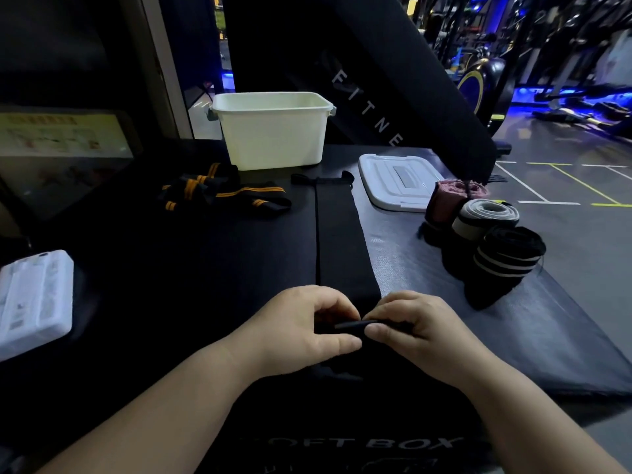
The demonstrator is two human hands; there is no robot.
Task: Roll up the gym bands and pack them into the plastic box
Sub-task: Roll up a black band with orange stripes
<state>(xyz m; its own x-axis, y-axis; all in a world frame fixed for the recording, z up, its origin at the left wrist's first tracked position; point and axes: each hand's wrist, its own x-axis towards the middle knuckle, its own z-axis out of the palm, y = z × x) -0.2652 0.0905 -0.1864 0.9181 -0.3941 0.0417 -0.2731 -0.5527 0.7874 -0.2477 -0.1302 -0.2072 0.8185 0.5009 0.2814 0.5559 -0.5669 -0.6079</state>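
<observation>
The left hand (301,323) and right hand (420,326) pinch the end of the black band (337,234) farthest from the plastic box (273,131), fingers curled on what seems a first fold; its long axis runs from them straight toward the box

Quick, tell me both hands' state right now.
Left hand: pinching the near end of the black band.
Right hand: pinching that same end.

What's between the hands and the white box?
Head view: a flat black band runs from the left hand and right hand, which pinch its near end, toward the box; an orange-striped band lies left of it.
</observation>
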